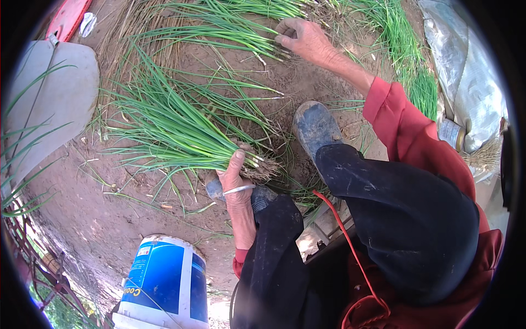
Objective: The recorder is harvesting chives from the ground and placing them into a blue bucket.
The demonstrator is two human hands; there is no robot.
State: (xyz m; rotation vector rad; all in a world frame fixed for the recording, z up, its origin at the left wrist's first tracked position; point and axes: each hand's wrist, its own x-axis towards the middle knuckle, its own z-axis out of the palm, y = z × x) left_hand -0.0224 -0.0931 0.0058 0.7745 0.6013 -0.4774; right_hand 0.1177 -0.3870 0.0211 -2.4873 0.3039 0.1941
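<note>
My left hand, with a silver-coloured bangle at the wrist, grips a bunch of green onions near the root end. Its long leaves fan out to the left, and a tangle of soil-covered roots sticks out past my fingers. Higher up, my right hand is at the pale stem ends of a loose row of green onions on the ground. The fingers there are curled, and whether they pinch a stem cannot be made out. More loose green onions lie between the two hands.
A blue-and-white bucket stands at lower left, with a pale plastic sheet above. Heaped greens, a metal can and translucent sheeting lie right. A dark shoe rests on the soil; a red cord hangs between my legs.
</note>
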